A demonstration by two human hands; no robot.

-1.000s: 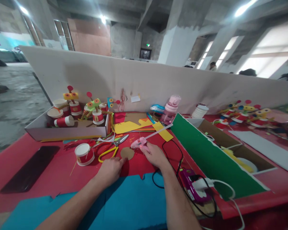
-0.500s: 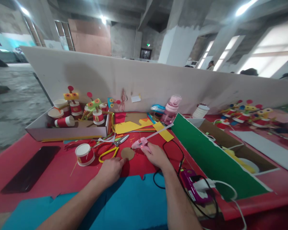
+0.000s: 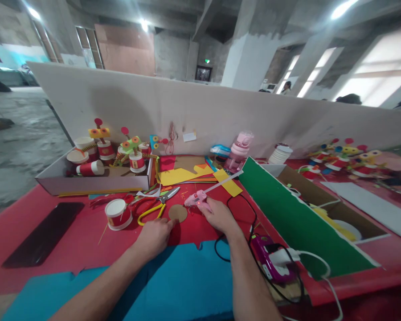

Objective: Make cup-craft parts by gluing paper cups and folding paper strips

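My right hand [image 3: 218,215] is wrapped round the handle of a pink hot glue gun [image 3: 197,199], its red light on and a pale glue stick [image 3: 220,183] reaching out behind it. The gun's nozzle is just above and right of a round cardboard disc [image 3: 178,213] lying flat on the red table. With curled fingers, my left hand [image 3: 155,236] grips the disc's near left edge. Yellow-and-red-handled scissors [image 3: 160,206] lie left of the disc, blades half apart. Farther left stands a red and white paper cup [image 3: 118,215].
A white box [image 3: 100,183] of paper-cup figures stands at the back left. A black phone [image 3: 45,234] lies in front of it. On the right are a green-sided box [image 3: 300,223], a purple power strip [image 3: 274,261] and black cord. A pink bottle [image 3: 239,151] stands behind.
My right hand and the glue gun have shifted very slightly to the right and up, away from the disc. My left hand stays at the disc's edge.
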